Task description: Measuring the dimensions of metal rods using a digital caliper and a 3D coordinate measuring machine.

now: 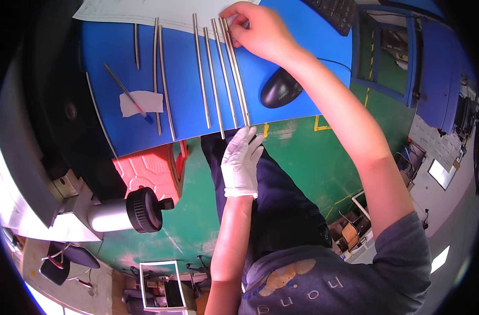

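Several slim, shiny metal rods lie lengthwise across the blue tabletop. At the right of the row, my bare right hand has its bent fingers closed at the far end of a metal rod. My left hand, in a white glove, has its fingertips together at the near end of that rod, by the table edge. Just left of it lie more rods, among them one metal rod whose end pokes past the edge. Farther left are a separate pair of rods and a short rod.
A black computer mouse sits beside my right forearm, with a keyboard beyond. A pen rests over a scrap of paper. Paper sheets cover the far edge. Below stand a red plastic stool and a machine's black knob.
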Tool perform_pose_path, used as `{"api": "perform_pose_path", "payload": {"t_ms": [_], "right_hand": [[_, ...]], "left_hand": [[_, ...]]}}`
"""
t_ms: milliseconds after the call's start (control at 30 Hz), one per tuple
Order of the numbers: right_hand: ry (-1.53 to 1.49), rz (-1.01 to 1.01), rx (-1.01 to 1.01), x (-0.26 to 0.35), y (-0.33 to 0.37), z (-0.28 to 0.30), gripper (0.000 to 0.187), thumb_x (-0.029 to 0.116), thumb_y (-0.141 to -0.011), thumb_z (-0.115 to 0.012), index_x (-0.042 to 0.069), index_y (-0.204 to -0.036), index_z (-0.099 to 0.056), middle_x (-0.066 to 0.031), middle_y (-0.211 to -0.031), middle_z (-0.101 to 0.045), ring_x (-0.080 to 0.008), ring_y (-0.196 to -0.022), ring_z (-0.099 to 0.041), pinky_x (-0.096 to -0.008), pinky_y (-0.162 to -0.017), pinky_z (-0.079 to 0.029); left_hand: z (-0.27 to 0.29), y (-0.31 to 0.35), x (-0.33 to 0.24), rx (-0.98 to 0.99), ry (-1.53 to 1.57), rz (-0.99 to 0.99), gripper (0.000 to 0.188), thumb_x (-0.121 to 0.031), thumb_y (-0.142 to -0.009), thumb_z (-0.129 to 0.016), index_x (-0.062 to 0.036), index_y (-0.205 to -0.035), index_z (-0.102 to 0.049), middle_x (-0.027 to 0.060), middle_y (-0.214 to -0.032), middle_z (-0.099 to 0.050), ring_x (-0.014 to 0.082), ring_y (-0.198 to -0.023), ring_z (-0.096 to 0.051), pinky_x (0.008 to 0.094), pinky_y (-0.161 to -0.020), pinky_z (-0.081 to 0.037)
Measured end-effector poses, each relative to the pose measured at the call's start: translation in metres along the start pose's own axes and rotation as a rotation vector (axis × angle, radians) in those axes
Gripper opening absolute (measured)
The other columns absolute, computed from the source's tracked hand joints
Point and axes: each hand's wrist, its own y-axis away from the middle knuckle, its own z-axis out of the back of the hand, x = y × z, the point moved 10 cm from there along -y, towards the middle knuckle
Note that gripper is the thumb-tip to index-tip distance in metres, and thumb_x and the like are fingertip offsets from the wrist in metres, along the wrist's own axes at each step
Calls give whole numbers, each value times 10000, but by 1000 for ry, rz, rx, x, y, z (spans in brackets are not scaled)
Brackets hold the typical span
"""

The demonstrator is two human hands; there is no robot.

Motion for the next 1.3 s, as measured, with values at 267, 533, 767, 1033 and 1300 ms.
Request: {"api": "perform_pose_path", "payload": {"t_ms": [267, 533, 767, 1033, 1300], "right_hand": [[-57, 106, 39, -20, -2, -14, 243, 24, -722, -472, 37, -949, -560, -91, -657, -571, -186, -600, -565, -285, -577, -445], [-24, 112, 32, -20, -4, -13, 229, 62, -704, -479, 72, -903, -591, -126, -693, -586, -260, -631, -566, -340, -588, -443], [-44, 100, 45, -21, -6, -12, 204, 98, -686, -512, 60, -869, -593, -101, -702, -596, -249, -654, -573, -334, -591, -445], [-67, -139, 193, 4, -4, -3, 109, 96, -734, -514, 2, -781, -544, -148, -680, -583, -241, -642, -580, -318, -578, -442], [293, 201, -206, 24, 7, 13, 174, 181, -718, -567, 9, -746, -552, -151, -696, -587, -290, -668, -576, -356, -610, -448]], "left_hand": [[-4, -1, 3, 24, -3, 17, 405, -159, -814, -474, -23, -1188, -405, 147, -1198, -440, 261, -1066, -456, 331, -873, -354], [-5, -1, 3, 28, 12, 17, 412, -168, -808, -481, -25, -1187, -410, 142, -1193, -446, 249, -1061, -461, 328, -878, -353], [-3, -1, 7, 19, 28, 28, 403, -165, -803, -490, -21, -1173, -420, 140, -1186, -454, 249, -1053, -468, 324, -873, -360], [2, -2, 4, -31, 47, 3, 303, -141, -820, -495, -17, -1097, -483, 134, -1082, -533, 239, -961, -533, 306, -803, -412], [4, -3, 9, -13, 39, 10, 313, -139, -826, -480, -17, -1115, -472, 141, -1108, -515, 236, -973, -525, 306, -808, -410]]}}
